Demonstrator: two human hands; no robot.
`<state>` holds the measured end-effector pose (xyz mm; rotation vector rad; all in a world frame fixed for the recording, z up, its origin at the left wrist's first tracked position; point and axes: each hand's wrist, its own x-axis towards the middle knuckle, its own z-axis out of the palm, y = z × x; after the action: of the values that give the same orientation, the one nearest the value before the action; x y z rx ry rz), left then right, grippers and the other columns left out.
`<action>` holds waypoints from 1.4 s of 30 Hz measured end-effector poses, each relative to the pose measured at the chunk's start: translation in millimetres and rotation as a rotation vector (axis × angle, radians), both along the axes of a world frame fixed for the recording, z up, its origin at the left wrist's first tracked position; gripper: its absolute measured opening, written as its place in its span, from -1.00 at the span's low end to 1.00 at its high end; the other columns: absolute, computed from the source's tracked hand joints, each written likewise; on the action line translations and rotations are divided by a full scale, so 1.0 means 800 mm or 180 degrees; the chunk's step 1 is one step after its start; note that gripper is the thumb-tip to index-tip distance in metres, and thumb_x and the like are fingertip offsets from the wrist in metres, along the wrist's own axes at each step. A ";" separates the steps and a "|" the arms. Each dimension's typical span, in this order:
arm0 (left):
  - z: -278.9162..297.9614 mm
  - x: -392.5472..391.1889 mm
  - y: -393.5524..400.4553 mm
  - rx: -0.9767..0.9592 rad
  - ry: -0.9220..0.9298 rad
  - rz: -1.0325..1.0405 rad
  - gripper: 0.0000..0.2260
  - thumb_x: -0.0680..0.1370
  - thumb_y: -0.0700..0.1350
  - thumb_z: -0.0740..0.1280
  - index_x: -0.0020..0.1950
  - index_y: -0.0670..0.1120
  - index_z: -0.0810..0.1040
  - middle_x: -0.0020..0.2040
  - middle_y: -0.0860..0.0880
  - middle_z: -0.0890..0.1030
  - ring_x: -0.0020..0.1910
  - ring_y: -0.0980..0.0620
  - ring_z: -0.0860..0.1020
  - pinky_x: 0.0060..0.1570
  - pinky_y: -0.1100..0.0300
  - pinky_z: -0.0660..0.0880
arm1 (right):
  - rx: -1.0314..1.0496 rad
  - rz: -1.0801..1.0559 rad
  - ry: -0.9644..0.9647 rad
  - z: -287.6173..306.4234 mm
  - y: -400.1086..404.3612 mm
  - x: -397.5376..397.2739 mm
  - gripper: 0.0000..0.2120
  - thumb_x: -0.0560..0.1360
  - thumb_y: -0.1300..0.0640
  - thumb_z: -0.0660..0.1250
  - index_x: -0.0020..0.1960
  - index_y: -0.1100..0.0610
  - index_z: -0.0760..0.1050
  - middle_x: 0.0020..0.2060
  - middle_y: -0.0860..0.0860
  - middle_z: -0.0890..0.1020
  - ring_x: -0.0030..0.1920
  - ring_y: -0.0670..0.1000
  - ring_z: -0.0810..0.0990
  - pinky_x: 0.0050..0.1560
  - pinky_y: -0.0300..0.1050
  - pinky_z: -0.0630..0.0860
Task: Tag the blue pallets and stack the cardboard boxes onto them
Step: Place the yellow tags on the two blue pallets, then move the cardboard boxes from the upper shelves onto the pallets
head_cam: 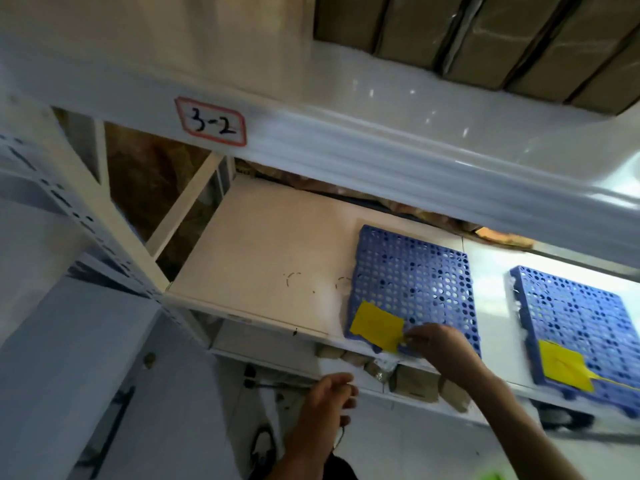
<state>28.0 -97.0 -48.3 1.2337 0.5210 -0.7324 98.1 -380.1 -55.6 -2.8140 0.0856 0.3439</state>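
Two blue perforated pallets lie flat on a white shelf [263, 258]. The nearer pallet [415, 278] carries a yellow tag [377, 325] on its front left corner. My right hand [440, 344] pinches the right edge of that tag with its fingertips. The second pallet [575, 323] lies further right with its own yellow tag [564, 370] on the front edge. My left hand [329, 393] hovers below the shelf's front edge, fingers loosely curled, holding nothing that I can see. Cardboard boxes [502, 39] stand on the shelf above.
The upper shelf beam bears a red-bordered label [211, 122] reading 3-2. A white perforated upright [83, 216] runs down the left side. More brown boxes [415, 381] sit on the level below. The left half of the shelf board is bare.
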 end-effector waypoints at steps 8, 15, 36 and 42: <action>0.003 0.014 0.038 0.0201 -0.0270 0.0022 -0.82 0.65 -0.22 0.24 0.11 -0.09 0.63 -0.10 -0.09 0.72 -0.21 0.11 0.61 -0.24 0.26 0.45 | 0.0070 0.0033 -0.0264 -0.014 -0.004 0.017 -0.85 0.48 0.07 0.55 0.01 -0.14 0.72 -0.16 -0.26 0.60 -0.15 -0.08 0.67 -0.22 -0.43 0.37; 0.006 0.051 0.030 0.0376 -0.0693 0.0004 -0.84 0.66 -0.18 0.26 0.09 -0.10 0.65 -0.01 -0.10 0.70 -0.06 0.01 0.64 -0.12 0.24 0.56 | 0.0167 -0.1789 -0.1419 -0.019 -0.030 -0.004 -0.76 0.57 0.04 0.45 0.18 0.12 0.66 0.06 0.09 0.70 0.06 0.15 0.63 0.03 -0.04 0.52; -0.069 0.180 0.052 0.0868 -0.0912 -0.0368 -0.79 0.71 -0.19 0.13 0.21 -0.13 0.54 0.17 -0.14 0.59 0.10 -0.11 0.56 0.12 -0.01 0.50 | 0.1679 -0.2871 -0.0595 -0.021 0.005 -0.037 -0.72 0.70 0.16 0.20 0.17 0.27 0.63 0.06 0.22 0.69 0.10 0.23 0.63 0.15 0.14 0.52; -0.071 0.128 0.087 0.1020 -0.0957 -0.0383 -0.73 0.70 -0.24 0.13 0.32 -0.30 0.52 0.27 -0.27 0.58 0.24 -0.21 0.56 0.30 -0.08 0.44 | 0.1368 -0.2793 -0.0412 -0.007 0.020 -0.080 -0.69 0.70 0.19 0.18 -0.14 0.29 0.55 -0.11 0.28 0.66 -0.05 0.21 0.60 0.02 0.10 0.49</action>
<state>130.1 -27.2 -105.1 1.6544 0.3240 -0.5620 33.9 -363.9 -61.6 -2.1043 1.0304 -0.0338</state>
